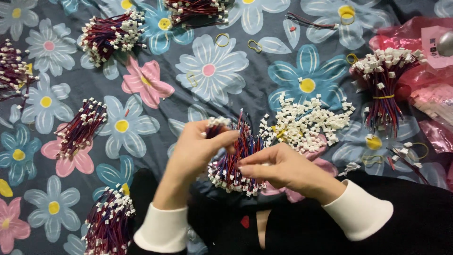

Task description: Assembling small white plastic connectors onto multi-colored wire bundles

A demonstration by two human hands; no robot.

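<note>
Head view, centre frame: left hand (198, 148) pinches a few red-and-blue wires with white plastic plug ends (214, 126); right hand (278, 167) closes its fingers on the loose bundle of the same wires (234, 163). Done: tied bundles, upper left (111, 35) and right (384, 78). Left: pile of loose white connectors (306, 123) on the flowered cloth (212, 71).

Wire bundles with white connectors — seven laid on floral cloth (212, 71): top left (111, 35), top centre (198, 9), far left edge (12, 68), left middle (80, 127), bottom left (108, 222), right (384, 75), centre (233, 160). Loose white connector pile (306, 123) — one. Yellow rubber bands visible — about six, e.g. (222, 40). Hands — two: left hand (198, 148), right hand (283, 167).
</note>
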